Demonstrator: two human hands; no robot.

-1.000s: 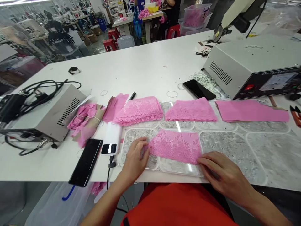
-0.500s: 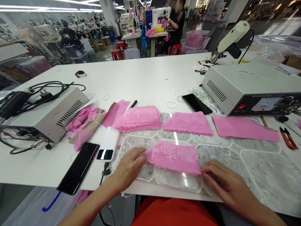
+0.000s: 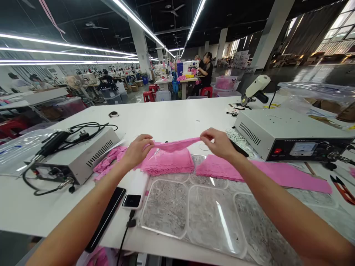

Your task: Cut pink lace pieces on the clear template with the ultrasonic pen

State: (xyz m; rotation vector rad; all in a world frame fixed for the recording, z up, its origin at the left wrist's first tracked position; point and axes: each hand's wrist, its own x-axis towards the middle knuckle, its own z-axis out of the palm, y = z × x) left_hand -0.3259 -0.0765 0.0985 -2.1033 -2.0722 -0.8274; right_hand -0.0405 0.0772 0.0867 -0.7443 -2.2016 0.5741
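A strip of pink lace fabric is stretched in the air between my two hands, sagging slightly in the middle. My left hand pinches its left end, and my right hand pinches the right end. Just below and behind the strip lies a stack of pink lace pieces with scalloped front edges. To its right, partly behind my right forearm, is another pink lace piece. Farther right rests a long pink piece. Clear plastic mats cover the table's near part.
Grey boxes with cables stand left and right. A black phone and a white power bank lie near my left forearm. Orange-handled snips are at far right. People sit at sewing machines beyond the white table.
Both hands have lifted the lace piece off the mat and carried it forward over the stack. My right hand now pinches its end. The head view has tilted up.
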